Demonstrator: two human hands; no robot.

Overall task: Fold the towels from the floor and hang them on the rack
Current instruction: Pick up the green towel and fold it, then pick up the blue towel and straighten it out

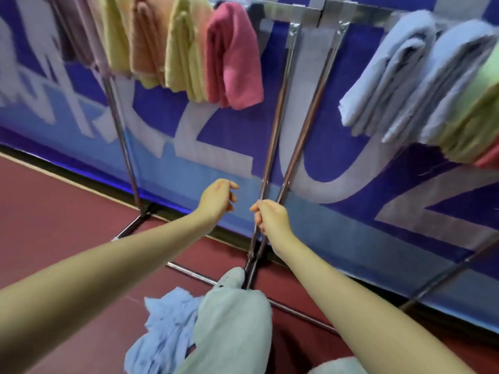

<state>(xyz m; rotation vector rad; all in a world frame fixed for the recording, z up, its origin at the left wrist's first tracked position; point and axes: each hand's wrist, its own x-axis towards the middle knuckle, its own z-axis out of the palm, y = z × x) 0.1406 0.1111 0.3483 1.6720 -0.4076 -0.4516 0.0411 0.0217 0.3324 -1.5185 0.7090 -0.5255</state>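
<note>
My right hand (272, 220) has its grip closed around one of the two metal poles (280, 147) of the rack (286, 14). My left hand (217, 199) is just beside it, touching nothing, with fingers loosely curled. On the rail, folded towels hang: pink (233, 58), yellow (183, 47) and orange (147, 36) at the left, grey-blue ones (391, 76) at the right. One blue towel (164, 327) lies crumpled on the red floor (54, 211) beside my leg (232, 319).
</note>
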